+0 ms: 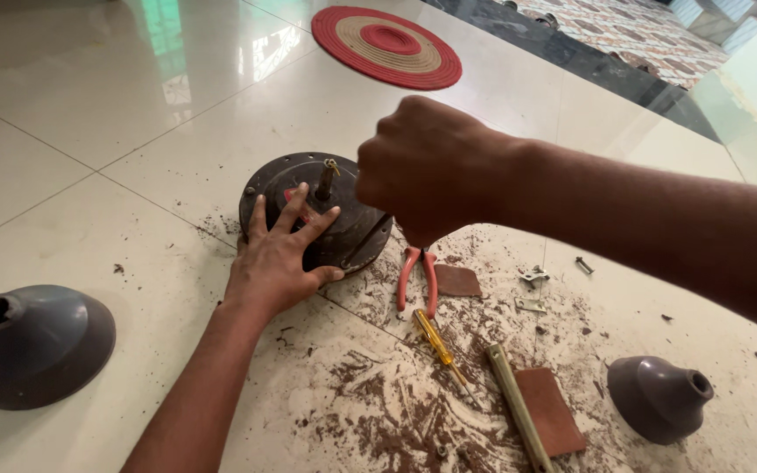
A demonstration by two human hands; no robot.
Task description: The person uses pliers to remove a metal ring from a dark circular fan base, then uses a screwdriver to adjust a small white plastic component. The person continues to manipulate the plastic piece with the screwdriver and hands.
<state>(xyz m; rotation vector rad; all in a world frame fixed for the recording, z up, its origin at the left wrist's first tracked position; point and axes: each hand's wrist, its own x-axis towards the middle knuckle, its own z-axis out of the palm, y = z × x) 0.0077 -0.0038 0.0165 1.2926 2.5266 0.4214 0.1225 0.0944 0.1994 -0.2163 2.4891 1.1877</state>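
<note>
Nearest me, brown dust and rust flakes are lying spread over the tiled floor, with a brass-coloured rod and a brown sanding pad resting in them, just beside a yellow-handled screwdriver. A grey bell-shaped cover is sitting to my left and a smaller one to my right. Farther on, red-handled pliers are lying near a few small screws and clips. My left hand is pressing flat, fingers spread apart, on the dark round motor housing with its shaft standing upright. My right hand is hovering above it, grip clenched in a fist; what it is clamping I cannot tell. Beyond, a red woven mat is lying.
</note>
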